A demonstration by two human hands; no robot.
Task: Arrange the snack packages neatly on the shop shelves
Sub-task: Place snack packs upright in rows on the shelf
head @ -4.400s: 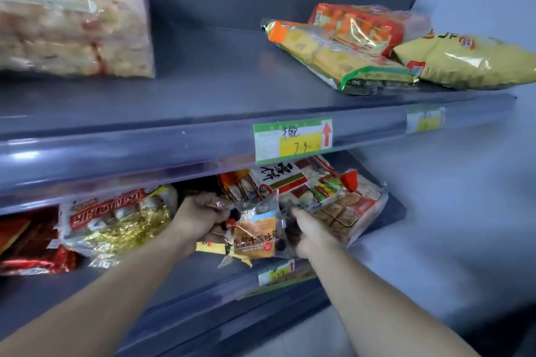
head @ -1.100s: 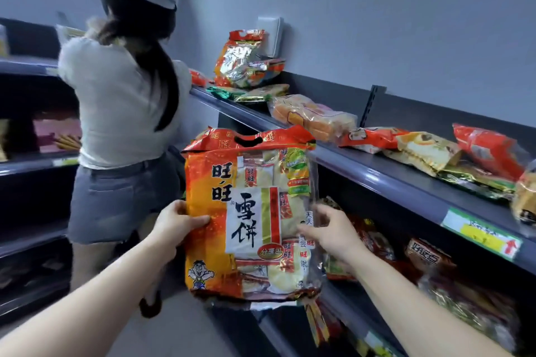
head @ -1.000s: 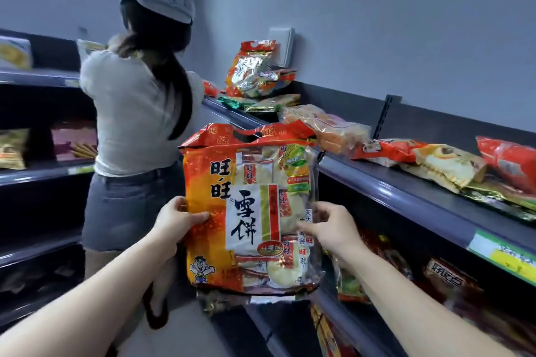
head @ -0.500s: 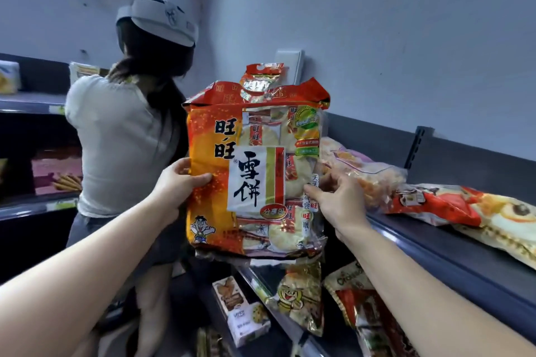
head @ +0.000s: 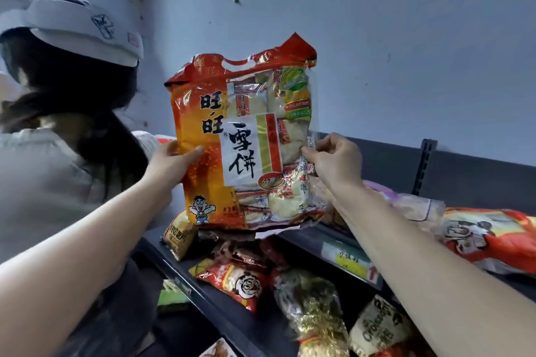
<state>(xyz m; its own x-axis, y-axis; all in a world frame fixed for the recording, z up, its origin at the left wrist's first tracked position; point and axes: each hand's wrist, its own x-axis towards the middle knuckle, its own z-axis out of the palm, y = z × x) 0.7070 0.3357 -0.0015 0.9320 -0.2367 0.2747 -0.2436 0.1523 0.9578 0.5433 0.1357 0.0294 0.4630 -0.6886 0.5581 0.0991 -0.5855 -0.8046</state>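
**Fingers (head: 316,153) pinch rice-cracker bag (head: 240,139) upright above upper shelf (head: 307,236)**

The curled fingers and thumb belong to the right hand (head: 333,162), and they nip the bag's clear right edge about halfway up. The left hand (head: 171,162) grips the opposite edge, with the thumb laid across the orange front. Its fingers are behind the bag, out of sight.

The bag hangs in the air between the two hands, handle cut-out on top. Its bottom edge is just above the front lip of the upper shelf.

Behind the right wrist, a clear pack (head: 412,206) and a red-and-orange pack (head: 490,240) lie flat on that shelf. A green-and-yellow price label (head: 348,262) sits on its lip.

On the lower shelf (head: 214,307) lie a red pack with a cartoon face (head: 235,281), a gold foil pack (head: 313,310) and a croissant pack (head: 377,330).

At the left, another person in a white cap (head: 84,29) faces away.
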